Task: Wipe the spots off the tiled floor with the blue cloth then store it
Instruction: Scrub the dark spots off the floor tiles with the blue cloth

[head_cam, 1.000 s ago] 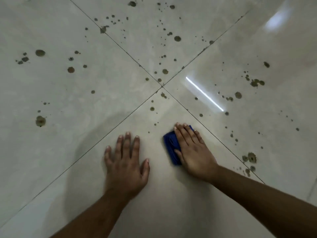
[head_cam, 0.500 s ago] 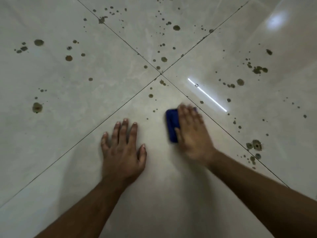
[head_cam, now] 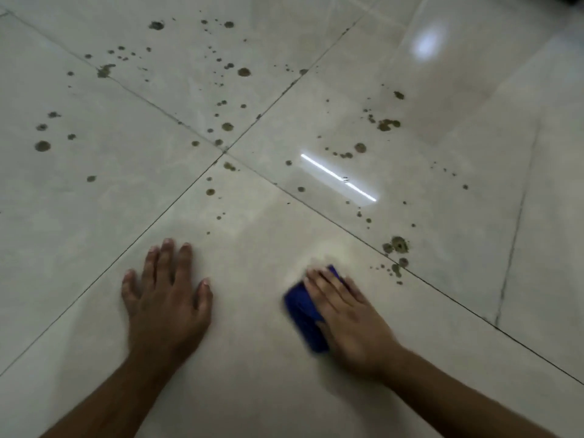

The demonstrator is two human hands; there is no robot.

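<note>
A folded blue cloth [head_cam: 304,312] lies on the near floor tile, pressed flat under my right hand [head_cam: 346,317], whose fingers cover most of it; both are motion-blurred. My left hand [head_cam: 167,298] rests palm-down on the same tile, fingers spread, holding nothing. Brown spots dot the glossy grey tiled floor [head_cam: 252,374]: a few small ones [head_cam: 210,191] just ahead of my hands, a cluster [head_cam: 396,246] to the right of the cloth, and several more across the far tiles [head_cam: 243,72].
Dark grout lines cross at a joint [head_cam: 224,151] ahead of my hands. A bright strip of reflected light [head_cam: 338,178] and a soft glare patch [head_cam: 426,45] lie on the right tiles.
My right hand has dragged the blue cloth back toward me and to the right along the near tile. My left hand has stayed planted, and the view has tilted slightly.
</note>
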